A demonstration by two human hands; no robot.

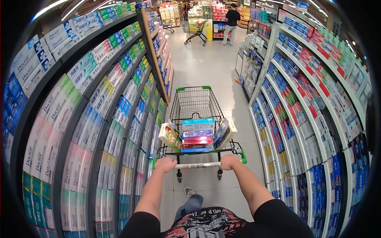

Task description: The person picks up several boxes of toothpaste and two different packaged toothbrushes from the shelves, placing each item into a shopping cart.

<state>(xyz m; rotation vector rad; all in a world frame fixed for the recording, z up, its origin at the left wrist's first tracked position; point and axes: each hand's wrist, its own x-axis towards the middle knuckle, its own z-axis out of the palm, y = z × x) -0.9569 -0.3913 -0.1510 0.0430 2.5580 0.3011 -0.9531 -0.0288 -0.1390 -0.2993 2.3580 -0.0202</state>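
Both my hands are wrapped round the white handlebar (198, 165) of a black wire shopping cart (193, 104) with green corners. My left hand (166, 164) grips the bar near its left end, and my right hand (230, 162) grips it near the right end. Just beyond the bar, at the near end of the cart, several boxes (197, 133) in blue, purple and red are stacked. A cream and green box (170, 135) leans at their left, a pale box (229, 134) at their right. The front part of the basket shows bare wire.
Shelves of toothpaste boxes (49, 107) line the left side, and more packed shelves (293, 91) line the right. Tiled floor (194, 59) runs forward between them. Farther on stand another shopping cart (195, 31) and a person in a black top (232, 20).
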